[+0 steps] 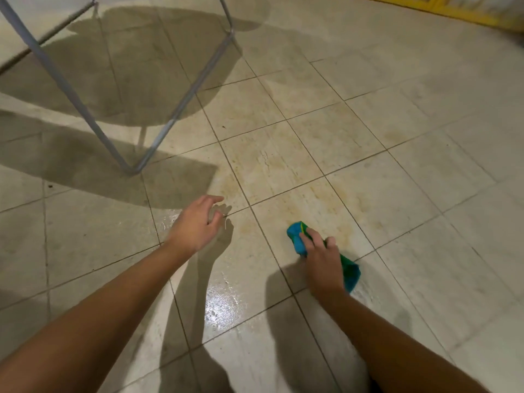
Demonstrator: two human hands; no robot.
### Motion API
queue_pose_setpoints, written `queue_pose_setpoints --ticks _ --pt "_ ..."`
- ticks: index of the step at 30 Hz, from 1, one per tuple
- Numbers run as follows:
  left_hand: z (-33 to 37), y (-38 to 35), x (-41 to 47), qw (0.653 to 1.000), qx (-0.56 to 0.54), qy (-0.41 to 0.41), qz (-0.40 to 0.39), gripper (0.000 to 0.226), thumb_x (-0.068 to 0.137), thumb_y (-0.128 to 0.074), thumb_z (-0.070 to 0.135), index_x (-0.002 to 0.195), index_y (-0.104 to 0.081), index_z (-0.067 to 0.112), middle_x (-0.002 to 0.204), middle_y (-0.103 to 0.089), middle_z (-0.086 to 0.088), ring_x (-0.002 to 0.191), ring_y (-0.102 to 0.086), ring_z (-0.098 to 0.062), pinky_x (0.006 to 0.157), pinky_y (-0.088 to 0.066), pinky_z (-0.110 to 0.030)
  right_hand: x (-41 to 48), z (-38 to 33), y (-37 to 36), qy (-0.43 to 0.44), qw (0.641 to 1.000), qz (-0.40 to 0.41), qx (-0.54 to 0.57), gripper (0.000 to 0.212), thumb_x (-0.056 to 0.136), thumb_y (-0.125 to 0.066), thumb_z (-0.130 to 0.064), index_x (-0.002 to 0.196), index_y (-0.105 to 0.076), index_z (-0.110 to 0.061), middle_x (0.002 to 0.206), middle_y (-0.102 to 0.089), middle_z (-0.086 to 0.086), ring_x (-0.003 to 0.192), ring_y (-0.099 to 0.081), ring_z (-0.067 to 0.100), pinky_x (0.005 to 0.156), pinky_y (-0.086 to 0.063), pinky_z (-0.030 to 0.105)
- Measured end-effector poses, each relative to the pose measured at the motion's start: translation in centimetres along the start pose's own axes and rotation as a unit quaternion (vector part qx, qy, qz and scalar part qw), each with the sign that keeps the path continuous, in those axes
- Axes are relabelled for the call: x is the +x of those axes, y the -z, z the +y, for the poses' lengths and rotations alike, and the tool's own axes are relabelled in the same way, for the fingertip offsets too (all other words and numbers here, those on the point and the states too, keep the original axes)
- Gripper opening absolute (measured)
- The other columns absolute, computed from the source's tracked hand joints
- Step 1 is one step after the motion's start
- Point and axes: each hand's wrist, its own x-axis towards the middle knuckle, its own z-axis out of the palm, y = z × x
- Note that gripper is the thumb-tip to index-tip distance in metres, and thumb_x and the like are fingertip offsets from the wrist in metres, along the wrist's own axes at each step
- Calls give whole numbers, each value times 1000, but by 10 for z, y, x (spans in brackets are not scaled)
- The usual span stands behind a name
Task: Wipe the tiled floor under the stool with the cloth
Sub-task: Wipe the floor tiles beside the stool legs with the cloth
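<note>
The beige tiled floor fills the view, with a yellowish stain in its middle and a wet shine near me. My right hand presses a blue and green cloth onto a tile, fingers curled over it; part of the cloth sticks out behind the hand. My left hand hovers just above the floor to the left, fingers loosely bent, holding nothing. The stool's grey metal legs stand at the upper left, meeting the floor in a V, with the seat's round shadow under them.
A yellow-edged frame or threshold runs along the top right. Small dark specks lie on the tiles at the left near the stool's foot. Shadows of my arms fall across the near tiles.
</note>
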Motion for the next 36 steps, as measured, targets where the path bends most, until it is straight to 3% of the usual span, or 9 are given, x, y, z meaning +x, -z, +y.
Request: queue_pose_setpoints --ticks 2,5,8,12,15,20,26,30,36 --pt "6 -4 2 1000 -3 -6 -2 36 95 -39 19 129 -47 15 136 -48 -2 125 -43 -20 99 -33 -29 2 -22 -4 36 999 -2 -35 57 88 -53 -8 140 -31 -11 150 -24 6 110 -43 18 85 -36 28" --pt "15 -7 4 1000 -18 -12 -1 36 95 -39 20 130 -46 16 137 -46 -1 122 -46 -19 96 -34 -27 -7 -40 -12 122 991 13 -53 57 62 -81 -20 116 -63 -20 124 -59 -1 71 -48 11 62 -43 22" --pt "19 -9 6 999 -27 -21 11 36 95 -40 19 130 -46 15 137 -47 -1 123 -45 -18 96 -33 -26 -21 -31 -5 135 990 33 29 57 45 -87 -29 100 -72 -23 108 -68 -6 80 -40 16 65 -48 21" --pt "21 -13 8 999 -30 -32 15 35 95 -40 18 129 -47 13 136 -48 -2 125 -44 -17 100 -31 -25 -42 14 -9 86 994 36 64 63 53 -84 -22 113 -64 -19 115 -64 -3 79 -39 14 63 -55 26" --pt "20 -16 8 999 -24 -36 14 35 95 -40 17 128 -49 13 134 -49 -3 124 -45 -18 99 -33 -25 -37 40 -8 -21 995 46 89 46 78 -61 -19 124 -55 -16 124 -59 4 84 -53 23 72 -54 38" --pt "20 -19 8 999 -10 -32 6 35 95 -40 18 128 -49 13 135 -49 -2 122 -47 -19 96 -34 -27 2 17 0 -197 980 -6 26 65 87 -49 -2 145 -21 -13 148 -22 4 111 -38 24 100 -33 36" --pt "29 -29 14 999 -22 -30 -7 34 94 -42 18 126 -50 11 132 -51 -5 119 -49 -21 91 -34 -25 1 -18 -11 -21 999 31 40 46 73 -63 -12 119 -57 -15 123 -55 0 78 -48 16 68 -40 27" --pt "40 -39 18 998 -30 -47 -29 34 94 -42 15 127 -49 10 133 -50 -6 123 -46 -20 96 -32 -24 -34 29 -11 81 991 48 89 57 57 -82 -16 112 -65 -15 114 -65 -1 71 -57 20 61 -54 28" --pt "51 -43 22 997 -39 -59 -38 34 94 -42 19 127 -49 11 131 -50 -6 122 -45 -20 94 -30 -22 -42 98 -15 -142 979 63 129 47 87 -57 -11 133 -47 -16 136 -48 3 98 -46 25 89 -43 40"
